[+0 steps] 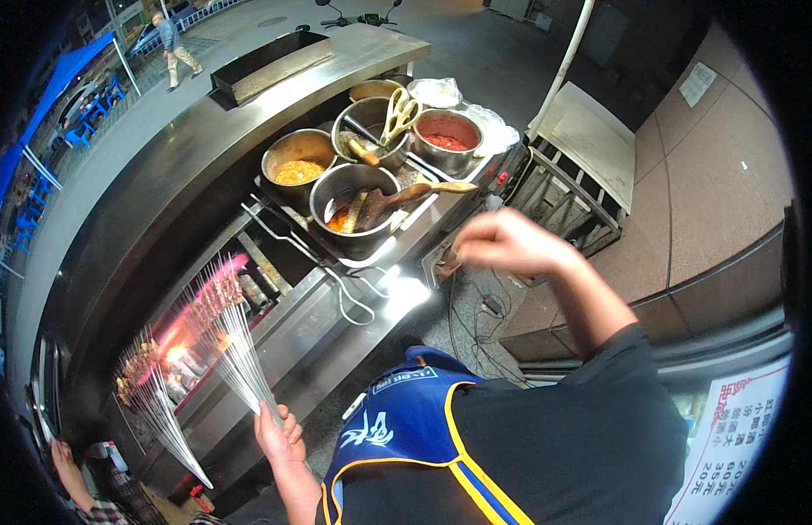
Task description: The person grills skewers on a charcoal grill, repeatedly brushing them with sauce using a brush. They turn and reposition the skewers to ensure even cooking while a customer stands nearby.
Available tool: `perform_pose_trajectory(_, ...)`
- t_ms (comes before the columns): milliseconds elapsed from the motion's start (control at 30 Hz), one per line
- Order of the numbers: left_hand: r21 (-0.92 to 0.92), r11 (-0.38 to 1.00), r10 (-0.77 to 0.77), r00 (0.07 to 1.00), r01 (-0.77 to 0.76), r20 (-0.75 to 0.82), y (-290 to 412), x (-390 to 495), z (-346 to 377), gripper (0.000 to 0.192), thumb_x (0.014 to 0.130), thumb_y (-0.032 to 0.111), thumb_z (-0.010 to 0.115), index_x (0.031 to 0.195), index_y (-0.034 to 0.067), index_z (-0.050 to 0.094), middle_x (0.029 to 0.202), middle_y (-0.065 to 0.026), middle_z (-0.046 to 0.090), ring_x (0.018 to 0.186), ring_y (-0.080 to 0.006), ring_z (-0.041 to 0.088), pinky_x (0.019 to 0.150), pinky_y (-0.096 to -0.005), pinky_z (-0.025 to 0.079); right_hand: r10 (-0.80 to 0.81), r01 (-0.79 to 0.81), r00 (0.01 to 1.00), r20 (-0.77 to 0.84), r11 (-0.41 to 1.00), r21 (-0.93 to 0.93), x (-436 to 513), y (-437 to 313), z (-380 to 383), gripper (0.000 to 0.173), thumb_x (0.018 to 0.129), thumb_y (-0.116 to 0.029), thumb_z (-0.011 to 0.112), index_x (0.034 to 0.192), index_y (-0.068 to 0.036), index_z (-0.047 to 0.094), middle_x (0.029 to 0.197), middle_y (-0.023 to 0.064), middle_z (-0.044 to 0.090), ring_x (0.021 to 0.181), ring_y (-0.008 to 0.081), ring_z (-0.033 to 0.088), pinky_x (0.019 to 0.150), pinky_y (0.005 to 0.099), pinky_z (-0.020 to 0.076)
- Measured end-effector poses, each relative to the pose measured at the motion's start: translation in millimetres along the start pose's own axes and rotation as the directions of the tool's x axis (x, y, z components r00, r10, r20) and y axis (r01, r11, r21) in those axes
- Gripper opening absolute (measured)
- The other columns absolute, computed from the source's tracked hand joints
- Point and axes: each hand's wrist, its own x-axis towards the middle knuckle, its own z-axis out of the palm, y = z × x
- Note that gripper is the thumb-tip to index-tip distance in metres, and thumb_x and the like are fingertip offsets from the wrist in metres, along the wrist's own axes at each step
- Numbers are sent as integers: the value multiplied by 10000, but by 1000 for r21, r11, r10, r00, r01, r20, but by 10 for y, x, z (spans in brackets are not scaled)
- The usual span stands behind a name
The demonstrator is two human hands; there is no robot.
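Note:
My left hand grips the bare ends of a fanned bundle of metal skewers. Meat pieces on their far ends lie over the glowing grill. To the left, a second bundle of meat skewers rests across the grill with no hand on it. My right hand is raised in the air just right of the pots, blurred, with its fingers curled. Whether it holds anything cannot be made out. Nearest to it is a wooden-handled brush lying in a metal pot with reddish-brown liquid.
Beside the grill stand pots of yellowish flakes, red seasoning and utensils including pale-handled scissors. Metal tongs lie on the counter edge. Cables trail across the floor. Another person's hand is at lower left.

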Motion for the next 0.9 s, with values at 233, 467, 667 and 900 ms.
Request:
perform_pose_trajectory(233, 526, 678, 711, 640, -513, -292, -329, 247, 60, 236, 1001, 220, 429, 1146, 62, 525, 832, -99, 585, 552, -108, 520, 479, -250, 424, 36, -181, 954, -297, 859, -479, 1149, 933, -1239, 302, 863, -225, 629, 1097, -34, 640, 963, 151, 684, 918, 289, 653, 819, 367, 505)
perform_pose_trajectory(467, 986, 160, 868, 468, 48, -163, -316, 156, 211, 304, 929, 97, 436, 1216, 77, 536, 941, -254, 647, 868, -421, 632, 736, -477, 503, 114, 156, 945, 307, 668, -728, 2143, 1729, -1269, 389, 851, -234, 599, 1190, -45, 576, 1164, 178, 603, 1069, 293, 568, 928, 363, 446)
perform_pose_trajectory(667, 968, 140, 846, 482, 210, -227, -190, 17, 497, 291, 914, 132, 459, 1197, 89, 511, 949, -243, 634, 877, -437, 614, 743, -533, 486, 239, -233, 899, 368, 971, -60, 2172, 1702, -1103, 275, 954, -142, 404, 1118, -20, 589, 997, 79, 654, 910, 198, 597, 849, 315, 464)
perform_pose_trajectory(900, 917, -226, 797, 604, 328, -19, -316, -68, 544, 614, 894, 111, 488, 1458, 59, 252, 1014, -173, 507, 713, -329, 643, 632, -407, 551, 154, 96, 949, 277, 693, -714, 2219, 1679, -1378, 315, 702, -150, 672, 988, -17, 687, 899, 215, 676, 836, 350, 660, 785, 387, 521)
